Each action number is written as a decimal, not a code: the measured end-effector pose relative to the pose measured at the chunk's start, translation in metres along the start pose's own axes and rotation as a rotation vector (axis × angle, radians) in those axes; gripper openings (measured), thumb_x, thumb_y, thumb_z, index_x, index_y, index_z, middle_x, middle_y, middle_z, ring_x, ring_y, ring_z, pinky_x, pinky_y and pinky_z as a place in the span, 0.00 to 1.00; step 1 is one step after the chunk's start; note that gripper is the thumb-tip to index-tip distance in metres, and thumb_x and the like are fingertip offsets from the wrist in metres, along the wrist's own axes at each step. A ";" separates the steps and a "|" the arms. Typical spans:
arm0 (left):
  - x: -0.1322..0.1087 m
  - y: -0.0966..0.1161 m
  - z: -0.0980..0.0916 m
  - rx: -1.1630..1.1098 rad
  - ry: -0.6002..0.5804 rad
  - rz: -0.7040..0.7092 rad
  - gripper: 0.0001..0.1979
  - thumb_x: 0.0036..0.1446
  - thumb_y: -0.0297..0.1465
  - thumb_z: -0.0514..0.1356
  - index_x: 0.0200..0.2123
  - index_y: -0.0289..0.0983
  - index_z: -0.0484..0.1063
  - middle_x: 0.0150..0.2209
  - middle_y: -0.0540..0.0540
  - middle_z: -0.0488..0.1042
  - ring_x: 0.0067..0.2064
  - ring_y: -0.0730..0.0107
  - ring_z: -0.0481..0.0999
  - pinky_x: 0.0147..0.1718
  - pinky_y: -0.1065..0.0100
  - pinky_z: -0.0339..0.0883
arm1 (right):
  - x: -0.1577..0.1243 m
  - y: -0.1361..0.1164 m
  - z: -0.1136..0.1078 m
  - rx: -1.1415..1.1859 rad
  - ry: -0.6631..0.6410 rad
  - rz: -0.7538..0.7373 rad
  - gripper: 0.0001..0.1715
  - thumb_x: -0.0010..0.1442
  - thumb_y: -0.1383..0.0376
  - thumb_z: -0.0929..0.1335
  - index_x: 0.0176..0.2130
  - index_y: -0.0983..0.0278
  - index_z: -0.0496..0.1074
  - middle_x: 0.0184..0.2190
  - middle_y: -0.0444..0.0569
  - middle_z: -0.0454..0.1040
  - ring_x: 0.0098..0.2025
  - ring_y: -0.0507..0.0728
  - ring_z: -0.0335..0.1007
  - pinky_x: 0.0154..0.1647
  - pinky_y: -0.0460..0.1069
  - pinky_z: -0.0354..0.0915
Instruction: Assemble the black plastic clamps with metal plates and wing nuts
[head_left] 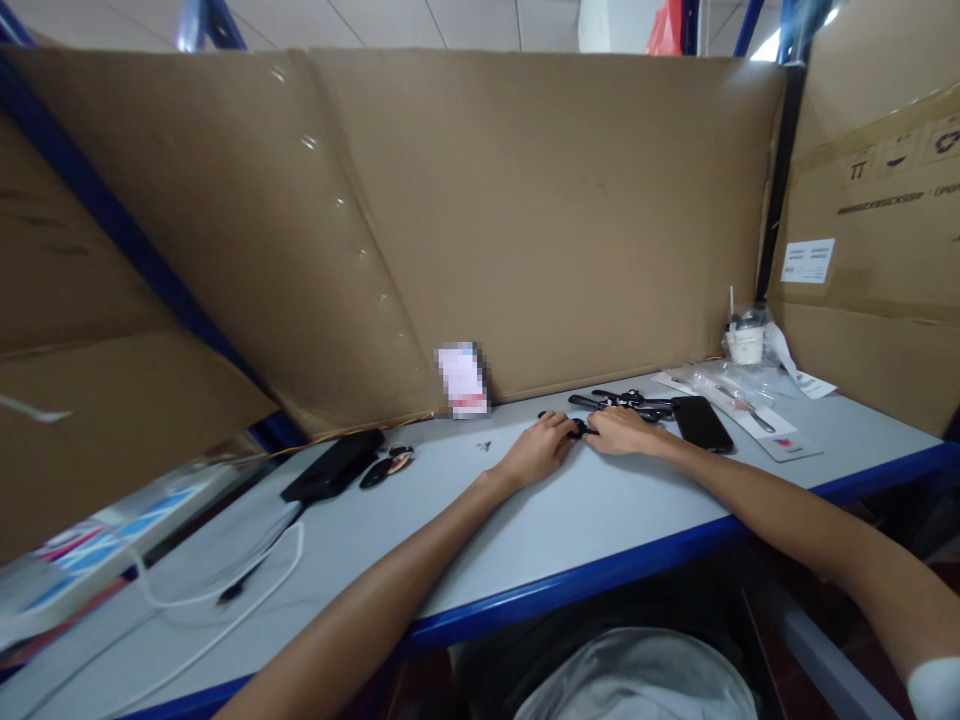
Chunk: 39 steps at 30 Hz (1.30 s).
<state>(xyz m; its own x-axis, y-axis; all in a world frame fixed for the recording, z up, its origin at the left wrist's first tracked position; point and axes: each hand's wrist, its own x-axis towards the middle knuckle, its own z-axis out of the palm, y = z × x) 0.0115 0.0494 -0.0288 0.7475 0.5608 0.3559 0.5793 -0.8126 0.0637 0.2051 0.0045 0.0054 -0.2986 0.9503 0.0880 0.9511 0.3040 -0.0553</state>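
To the left of the black phone [703,424], over the grey tabletop [615,510], my left hand [541,446] and my right hand [616,431] meet at a small black piece [579,428], each pinching it with curled fingers, which hide most of its shape. Between my right hand and the phone's far-left corner lie more black parts [634,402] in a loose cluster. Farther left of the phone, past my left hand, sit tiny metallic bits [484,446], then dark oval pieces [386,467] beside a black case [335,466]. Right of the phone lies a flat card [791,447]; beyond it stands a bagged cup [745,343].
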 end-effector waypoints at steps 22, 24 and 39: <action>0.000 -0.005 0.000 -0.060 -0.049 0.057 0.23 0.65 0.28 0.51 0.62 0.42 0.68 0.61 0.42 0.72 0.60 0.56 0.72 0.60 0.55 0.66 | -0.007 -0.004 0.000 -0.021 0.024 -0.111 0.23 0.69 0.60 0.61 0.53 0.69 0.77 0.48 0.64 0.80 0.49 0.66 0.78 0.45 0.53 0.67; 0.001 -0.005 -0.001 -0.059 -0.053 0.029 0.24 0.64 0.28 0.52 0.62 0.43 0.69 0.61 0.43 0.73 0.60 0.57 0.74 0.59 0.57 0.68 | -0.007 -0.004 0.000 -0.016 0.022 -0.105 0.23 0.68 0.60 0.62 0.54 0.69 0.76 0.48 0.64 0.80 0.49 0.66 0.78 0.45 0.53 0.67; -0.001 0.009 -0.007 0.133 -0.026 -0.042 0.11 0.66 0.30 0.54 0.45 0.38 0.76 0.44 0.42 0.77 0.50 0.60 0.74 0.49 0.61 0.70 | -0.002 -0.001 0.003 -0.037 0.006 -0.100 0.23 0.69 0.59 0.60 0.53 0.68 0.76 0.49 0.65 0.79 0.50 0.67 0.77 0.46 0.54 0.67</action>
<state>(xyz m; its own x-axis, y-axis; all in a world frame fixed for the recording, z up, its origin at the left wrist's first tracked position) 0.0135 0.0404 -0.0221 0.7291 0.5989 0.3313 0.6466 -0.7614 -0.0469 0.2043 0.0022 0.0018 -0.3915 0.9150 0.0971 0.9190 0.3942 -0.0089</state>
